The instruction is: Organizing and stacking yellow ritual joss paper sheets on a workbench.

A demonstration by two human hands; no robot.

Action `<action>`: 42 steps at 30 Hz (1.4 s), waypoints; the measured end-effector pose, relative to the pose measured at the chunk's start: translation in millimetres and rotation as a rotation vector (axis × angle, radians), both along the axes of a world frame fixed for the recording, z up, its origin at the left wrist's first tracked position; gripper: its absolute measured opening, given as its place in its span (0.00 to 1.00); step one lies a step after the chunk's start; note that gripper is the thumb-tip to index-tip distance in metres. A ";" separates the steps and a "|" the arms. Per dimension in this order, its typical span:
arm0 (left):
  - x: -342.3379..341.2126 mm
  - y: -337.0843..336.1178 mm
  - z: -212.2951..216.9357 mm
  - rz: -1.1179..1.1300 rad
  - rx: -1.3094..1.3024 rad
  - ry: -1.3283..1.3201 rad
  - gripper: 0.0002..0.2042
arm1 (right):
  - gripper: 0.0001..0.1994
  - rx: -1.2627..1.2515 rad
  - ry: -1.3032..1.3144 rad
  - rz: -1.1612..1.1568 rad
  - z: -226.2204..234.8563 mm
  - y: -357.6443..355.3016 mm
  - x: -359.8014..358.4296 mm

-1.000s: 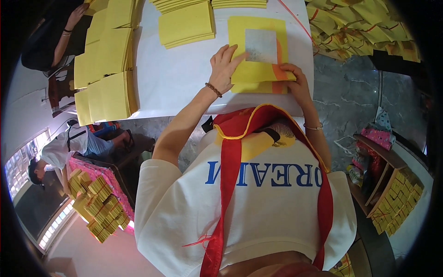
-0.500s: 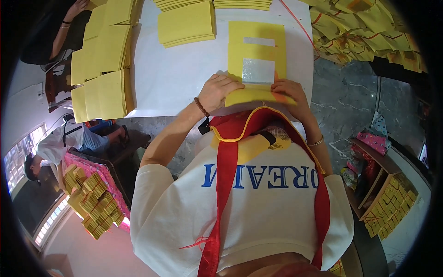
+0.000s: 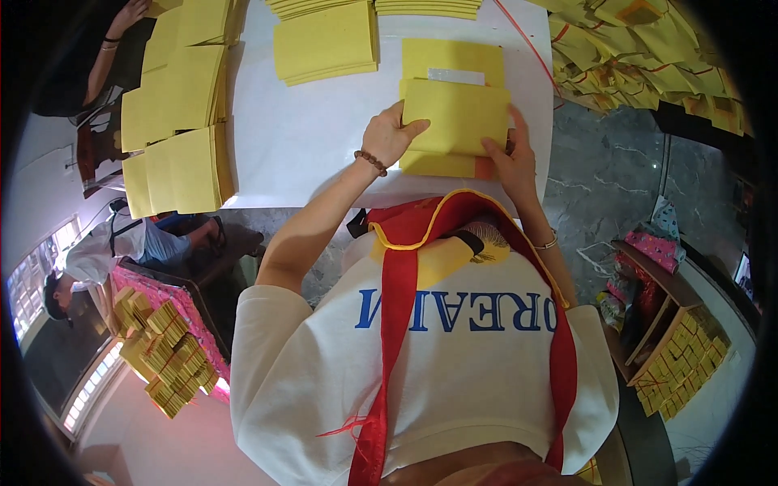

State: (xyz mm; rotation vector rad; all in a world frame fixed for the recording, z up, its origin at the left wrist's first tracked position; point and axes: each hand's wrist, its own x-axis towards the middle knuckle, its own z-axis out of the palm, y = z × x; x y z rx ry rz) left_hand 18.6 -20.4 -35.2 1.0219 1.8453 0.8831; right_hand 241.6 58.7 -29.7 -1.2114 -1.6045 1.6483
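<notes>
A folded sheet of yellow paper (image 3: pixel 458 117) lies over a stack of yellow sheets (image 3: pixel 454 53) on the white tabletop (image 3: pixel 316 146). Its front flap is turned up, and only a strip of a silvery patch (image 3: pixel 455 76) shows beyond it. My left hand (image 3: pixel 391 136) grips the fold's left edge, thumb on top, with the other fingers partly hidden. At the right edge my right hand (image 3: pixel 514 152) holds the fold between thumb and fingers. An orange mark (image 3: pixel 484 168) shows on the paper near the table's front edge.
Piles of folded yellow paper (image 3: pixel 174 166) line the table's left side, and another pile (image 3: pixel 326 42) stands at the back. Red-tied yellow bundles (image 3: pixel 640 57) fill the far right. A red cord (image 3: pixel 527 40) crosses the table. Another person (image 3: pixel 101 251) is at the left.
The near part of the yellow sheet has been folded away from me, covering the larger silvery patch. Both hands moved forward with it and now hold its sides.
</notes>
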 end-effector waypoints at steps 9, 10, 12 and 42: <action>-4.3 6.9 -22.0 0.091 0.014 -0.186 0.19 | 0.22 0.091 -0.078 -0.050 -11.7 3.7 -7.3; -5.1 5.8 -27.6 0.116 0.063 -0.258 0.19 | 0.22 0.101 -0.128 -0.025 -9.0 5.4 -8.3; -4.6 4.9 -29.1 0.139 0.088 -0.279 0.20 | 0.23 0.113 -0.180 -0.002 -5.9 5.0 -9.3; 43.4 17.2 -5.1 -0.520 0.412 0.827 0.23 | 0.27 1.097 -0.719 0.264 9.4 -13.9 -26.5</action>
